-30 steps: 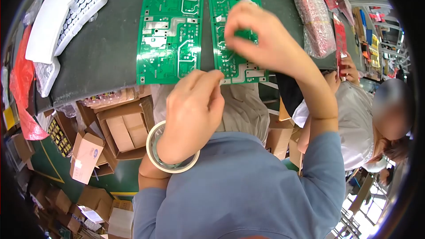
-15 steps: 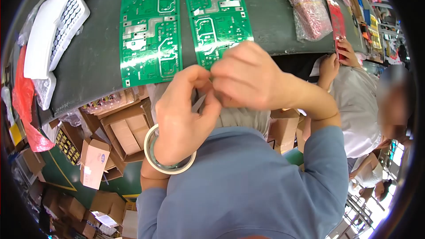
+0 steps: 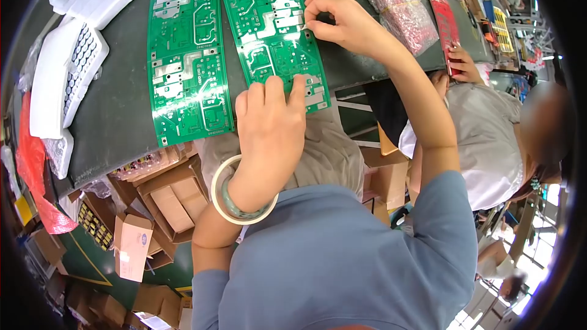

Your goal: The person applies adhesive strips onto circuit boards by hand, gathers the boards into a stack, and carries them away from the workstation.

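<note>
Two long green circuit boards lie side by side on the dark table: a left circuit board [image 3: 188,67] and a right circuit board [image 3: 260,9]. My left hand [image 3: 272,131] rests on the near part of the right board, fingers stretched out and pressing its surface. Around my left wrist hangs a cream ring [image 3: 217,190] that looks like a tape roll, with a greenish bangle inside it. My right hand [image 3: 348,24] is pinched at the right edge of that board. A tiny pale bit shows at its fingertips, too small to name.
White foam trays [image 3: 52,85] stand at the left beside red plastic wrap [image 3: 36,171]. A bubble-wrapped bundle [image 3: 397,6] lies at the right. Another person's hand [image 3: 466,66] holds a red board [image 3: 443,24] there. Open cardboard boxes [image 3: 174,198] sit below the table.
My hands were pinched together near the boards' front edge. They have parted: the left now lies on the right board, and the right has moved up to its right edge.
</note>
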Demonstrator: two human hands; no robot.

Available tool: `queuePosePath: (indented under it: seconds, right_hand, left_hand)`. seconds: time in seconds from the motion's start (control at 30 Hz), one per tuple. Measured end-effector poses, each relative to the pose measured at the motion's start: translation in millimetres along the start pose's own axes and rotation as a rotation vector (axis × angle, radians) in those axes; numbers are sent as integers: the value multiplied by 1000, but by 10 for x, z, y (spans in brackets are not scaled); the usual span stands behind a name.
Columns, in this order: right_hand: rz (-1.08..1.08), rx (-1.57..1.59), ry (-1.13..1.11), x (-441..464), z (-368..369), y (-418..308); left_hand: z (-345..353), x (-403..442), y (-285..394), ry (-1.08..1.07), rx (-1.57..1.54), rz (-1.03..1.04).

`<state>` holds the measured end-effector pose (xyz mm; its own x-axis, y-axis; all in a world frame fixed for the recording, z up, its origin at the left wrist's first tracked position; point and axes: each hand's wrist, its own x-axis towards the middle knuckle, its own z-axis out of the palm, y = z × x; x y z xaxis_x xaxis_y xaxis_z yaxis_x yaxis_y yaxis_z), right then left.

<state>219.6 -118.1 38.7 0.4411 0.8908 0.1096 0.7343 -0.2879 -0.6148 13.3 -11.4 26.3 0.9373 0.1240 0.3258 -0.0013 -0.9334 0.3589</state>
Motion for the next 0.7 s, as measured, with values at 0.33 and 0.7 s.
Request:
queuePosePath:
  seconds: [0.33,0.7]
  right_hand:
    - [-28,-109,60,23,72,27]
    - [15,-38,234,-119,-7,-416]
  left_hand:
    - [16,-7,-34,-8,-14,9]
    - [-285,-104,-125,-40,-457,-129]
